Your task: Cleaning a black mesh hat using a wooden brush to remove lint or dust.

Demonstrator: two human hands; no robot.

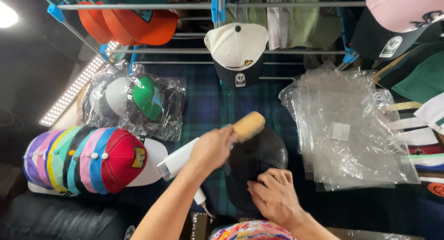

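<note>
My left hand grips a wooden brush, whose head rests on the upper edge of a black mesh-backed cap. That cap lies on a dark green plaid cloth. Lower down, my right hand presses its closed fingers onto the cap's near side and holds it in place. A white handheld device with a cord lies under my left forearm, just left of the cap.
A row of stacked coloured caps lies at the left, with bagged caps behind it. Clear plastic bags are piled at the right. Orange, white and pink caps hang on a metal rack at the back. A light strip glows at the left.
</note>
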